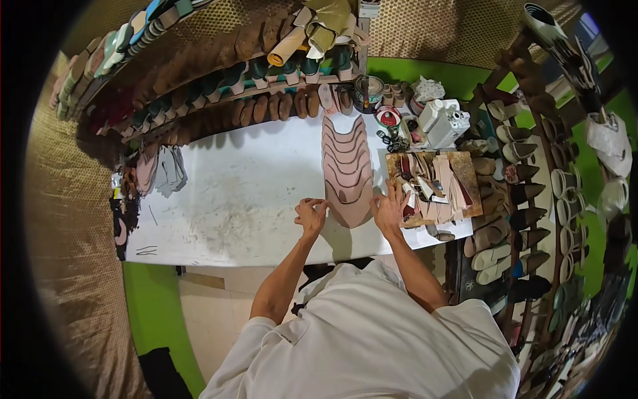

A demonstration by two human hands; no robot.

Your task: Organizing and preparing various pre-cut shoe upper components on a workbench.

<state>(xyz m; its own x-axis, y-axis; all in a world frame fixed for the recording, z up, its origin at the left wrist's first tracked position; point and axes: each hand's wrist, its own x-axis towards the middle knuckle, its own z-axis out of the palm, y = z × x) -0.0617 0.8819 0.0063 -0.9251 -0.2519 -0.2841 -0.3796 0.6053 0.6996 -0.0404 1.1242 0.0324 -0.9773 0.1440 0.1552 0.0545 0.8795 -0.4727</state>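
Note:
Several pink, curved shoe-upper pieces [346, 174] lie overlapped in a long row on the white tabletop, their curved edges lined with a darker band. My left hand [311, 216] is closed, thumb and forefinger pinched at the left edge of the nearest pink shoe-upper piece [350, 213]. At that piece's right edge, the thumb and forefinger of my right hand [391, 205] pinch too, while its other fingers spread upward. A shadow falls on the table below the piece. Just beyond my right hand, a worn board [473, 174] bears a heap of leather strips and scraps [435, 189].
Shoe lasts [276, 108] and shoes line the racks along the back. A tin [367, 93], a white jug [444, 123] and small containers crowd the back right corner. Grey and pink cut pieces [171, 171] hang together at the left end. A shoe rack [531, 193] stands at right.

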